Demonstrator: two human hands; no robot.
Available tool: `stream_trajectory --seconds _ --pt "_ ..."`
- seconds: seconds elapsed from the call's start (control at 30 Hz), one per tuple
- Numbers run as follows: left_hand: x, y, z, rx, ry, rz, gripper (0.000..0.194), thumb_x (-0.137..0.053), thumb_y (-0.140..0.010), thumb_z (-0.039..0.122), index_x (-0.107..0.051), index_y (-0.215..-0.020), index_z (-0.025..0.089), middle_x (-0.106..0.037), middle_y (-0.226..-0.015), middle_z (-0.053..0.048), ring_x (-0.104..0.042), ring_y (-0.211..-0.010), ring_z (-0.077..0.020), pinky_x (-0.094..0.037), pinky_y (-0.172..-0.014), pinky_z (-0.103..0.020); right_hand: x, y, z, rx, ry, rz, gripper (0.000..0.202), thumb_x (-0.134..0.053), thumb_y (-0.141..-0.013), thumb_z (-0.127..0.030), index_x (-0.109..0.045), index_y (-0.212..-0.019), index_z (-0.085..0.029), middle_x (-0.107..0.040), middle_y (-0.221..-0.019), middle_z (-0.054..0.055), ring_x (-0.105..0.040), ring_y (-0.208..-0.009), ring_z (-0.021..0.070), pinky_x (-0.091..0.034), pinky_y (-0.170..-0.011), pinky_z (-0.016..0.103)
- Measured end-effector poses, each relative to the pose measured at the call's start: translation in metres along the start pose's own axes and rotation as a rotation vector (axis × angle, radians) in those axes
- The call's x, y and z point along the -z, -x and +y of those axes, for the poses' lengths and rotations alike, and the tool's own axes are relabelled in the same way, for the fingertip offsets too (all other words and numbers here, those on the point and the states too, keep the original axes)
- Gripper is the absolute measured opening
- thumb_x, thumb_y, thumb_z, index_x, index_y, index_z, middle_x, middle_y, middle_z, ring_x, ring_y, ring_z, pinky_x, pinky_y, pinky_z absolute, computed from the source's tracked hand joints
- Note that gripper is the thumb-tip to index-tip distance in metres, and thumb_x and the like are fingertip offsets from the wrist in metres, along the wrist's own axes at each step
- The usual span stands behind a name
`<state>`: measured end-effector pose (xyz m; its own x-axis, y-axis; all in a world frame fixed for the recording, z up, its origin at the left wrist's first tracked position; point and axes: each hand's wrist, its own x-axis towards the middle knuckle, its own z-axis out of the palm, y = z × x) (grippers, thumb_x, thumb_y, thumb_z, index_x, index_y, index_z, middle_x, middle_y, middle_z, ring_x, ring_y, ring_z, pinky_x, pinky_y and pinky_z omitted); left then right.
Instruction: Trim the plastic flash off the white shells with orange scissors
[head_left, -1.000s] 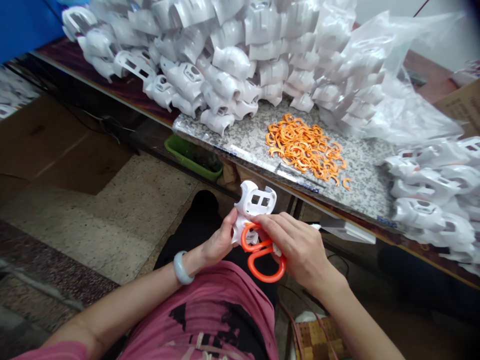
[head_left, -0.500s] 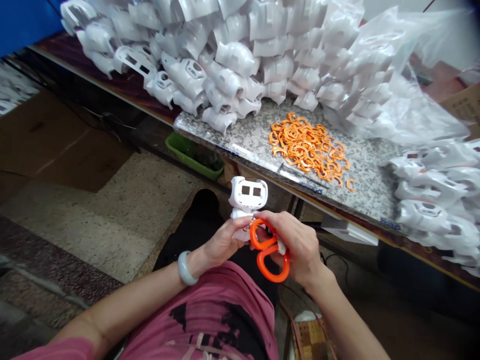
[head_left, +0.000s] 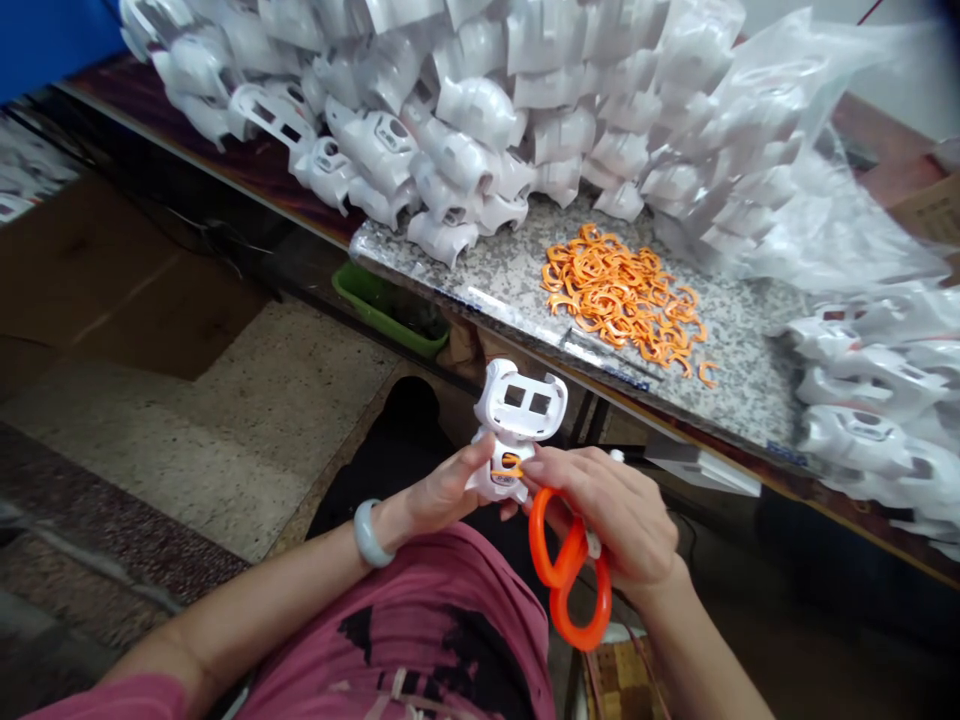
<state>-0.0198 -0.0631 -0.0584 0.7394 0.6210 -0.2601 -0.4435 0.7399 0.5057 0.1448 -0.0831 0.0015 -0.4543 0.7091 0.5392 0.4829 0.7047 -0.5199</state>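
Observation:
A white plastic housing (head_left: 525, 402) with two square windows is gripped by my left hand (head_left: 444, 487), its thumb on the near side. Near the housing's lower opening lies a small orange piece (head_left: 511, 464), touched by the fingertips of my right hand (head_left: 607, 505). That same hand holds scissors with orange-red handles (head_left: 581, 605) hanging below the palm; their blades are mostly hidden. On the speckled stone slab beyond sits a pile of orange C-shaped pieces (head_left: 619, 295).
White housings (head_left: 480, 110) are stacked along the back of the table, with more (head_left: 862, 435) at the right. Clear plastic bags (head_left: 832, 220) lie behind. A green bin (head_left: 390, 310) stands below the slab's edge.
The housing has shifted right and tilted, showing its lower opening and the orange piece. My right hand has moved right, and the scissors' handles now hang lower and further right.

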Motion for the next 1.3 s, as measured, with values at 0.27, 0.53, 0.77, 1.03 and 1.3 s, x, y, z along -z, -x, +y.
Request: stream_trajectory --seconds 0.27,0.53,0.77,1.03,1.3 --pt "0.005 -0.001 -0.006 -0.043 -0.055 0.053 0.081 -0.032 -0.073 0.081 -0.066 -0.094 0.010 -0.062 -0.068 -0.007 -0.052 -0.062 -0.0161 -0.038 -0.056 -0.026 0.003 0.004 0.000 -0.053 0.290 -0.102 0.035 -0.049 -0.090 -0.013 -0.051 -0.125 -0.008 -0.068 -0.098 0.014 -0.061 -0.076 0.0175 -0.047 -0.063 0.029" --pt "0.007 -0.002 -0.009 -0.099 -0.085 0.093 0.072 -0.040 -0.078 0.073 -0.064 -0.112 0.014 -0.065 -0.078 -0.006 -0.056 -0.075 -0.0192 -0.042 -0.074 -0.030 0.000 0.004 0.002 -0.077 0.297 -0.114 0.035 -0.053 -0.088 -0.012 -0.052 -0.123 -0.007 -0.069 -0.094 0.013 -0.060 -0.073 0.0162 -0.046 -0.062 0.027" --pt "0.007 -0.003 -0.009 -0.045 -0.070 0.054 0.076 -0.037 -0.075 0.078 -0.061 -0.111 0.015 -0.062 -0.083 -0.008 -0.051 -0.063 -0.0153 -0.038 -0.055 -0.026 -0.004 0.005 0.003 -0.160 0.135 0.003 0.031 -0.050 -0.089 -0.016 -0.057 -0.119 -0.012 -0.069 -0.085 0.009 -0.063 -0.066 0.0135 -0.047 -0.058 0.024" --pt "0.010 -0.001 -0.004 0.003 -0.010 -0.020 0.083 -0.029 -0.076 0.080 -0.062 -0.110 0.012 -0.067 -0.088 -0.012 -0.057 -0.065 -0.0175 -0.037 -0.053 -0.025 0.002 0.009 -0.003 -0.158 0.111 0.009 0.031 -0.055 -0.084 -0.012 -0.058 -0.115 -0.012 -0.067 -0.076 0.005 -0.052 -0.055 0.0112 -0.039 -0.050 0.024" --pt "0.001 0.000 0.003 0.026 0.014 0.076 0.074 -0.037 -0.082 0.071 -0.066 -0.108 0.008 -0.070 -0.091 -0.012 -0.062 -0.088 -0.0237 -0.044 -0.067 -0.027 -0.005 0.019 0.000 -0.063 0.244 -0.185 0.041 -0.045 -0.091 -0.019 -0.048 -0.130 -0.007 -0.058 -0.063 0.002 -0.042 -0.056 0.0138 -0.033 -0.051 0.027"
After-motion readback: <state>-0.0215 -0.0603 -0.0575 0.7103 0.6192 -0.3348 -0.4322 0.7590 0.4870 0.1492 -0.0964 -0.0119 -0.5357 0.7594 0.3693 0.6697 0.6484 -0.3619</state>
